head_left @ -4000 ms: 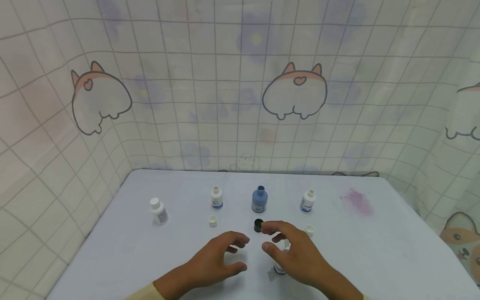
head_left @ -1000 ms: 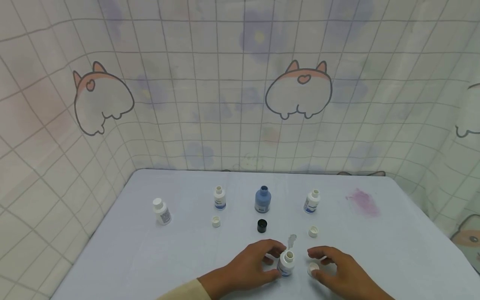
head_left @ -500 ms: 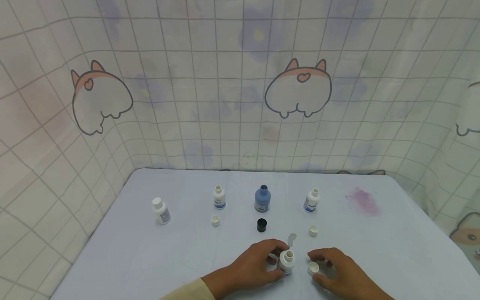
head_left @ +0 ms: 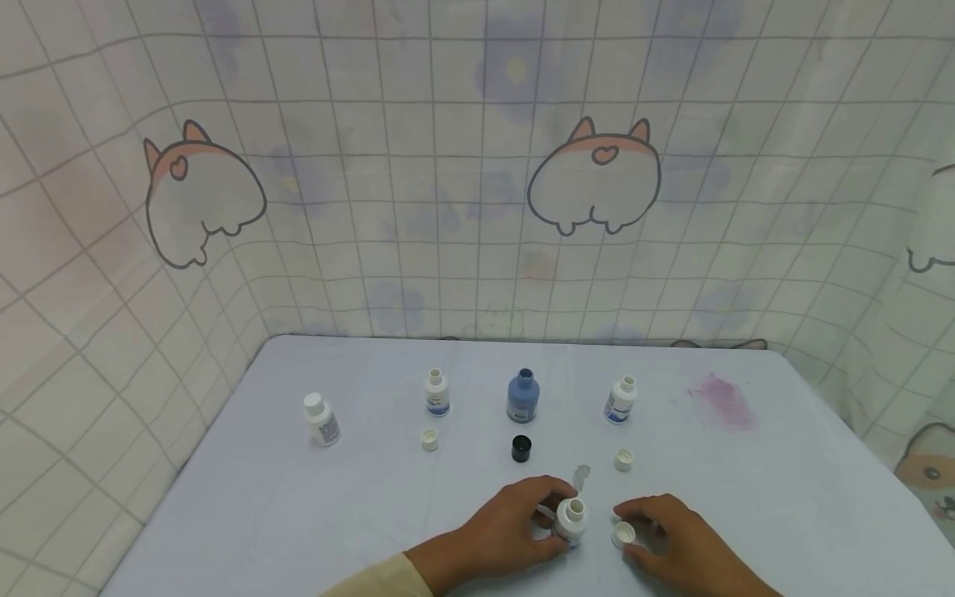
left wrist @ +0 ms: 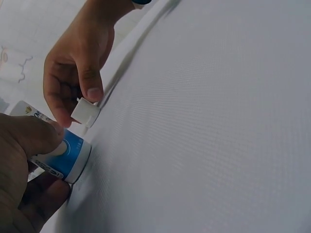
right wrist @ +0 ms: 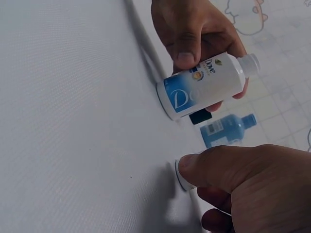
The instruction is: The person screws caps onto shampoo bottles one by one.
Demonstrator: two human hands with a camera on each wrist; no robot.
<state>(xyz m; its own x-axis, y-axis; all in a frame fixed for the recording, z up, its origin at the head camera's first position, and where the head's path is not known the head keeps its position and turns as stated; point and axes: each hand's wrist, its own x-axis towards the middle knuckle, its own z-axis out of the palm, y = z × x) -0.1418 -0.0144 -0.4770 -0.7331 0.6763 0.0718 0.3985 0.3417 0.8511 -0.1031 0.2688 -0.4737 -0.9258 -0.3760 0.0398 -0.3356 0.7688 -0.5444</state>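
- The left hand (head_left: 507, 531), which held nothing four seconds ago, now has its fingers clamped around the open white bottle (head_left: 571, 521), upright at the near part of the bench (head_left: 246, 514); half a second ago it looked much the same.
- The right hand (head_left: 675, 543) has moved from in front of that bottle to its right, fingers pinching the loose white cap (head_left: 622, 535).
- The bottle lies between the left fingers, its neck rising above them; the cap sits on the bench, hollow side up, just right of the bottle, a narrow gap between.
- Just beyond the bottle is a grey patch (head_left: 580, 477).
- Farther back, a black cap (head_left: 521, 448) lies before the open blue bottle (head_left: 523, 398), with white caps and open white bottles to either side, well apart.
- A capped white bottle (head_left: 322, 421) stands near the slanting left edge, with wide room between it and the left hand.
- A purple smudge (head_left: 724, 402) marks the right; the back edge meets a patterned curtain (head_left: 448, 207).
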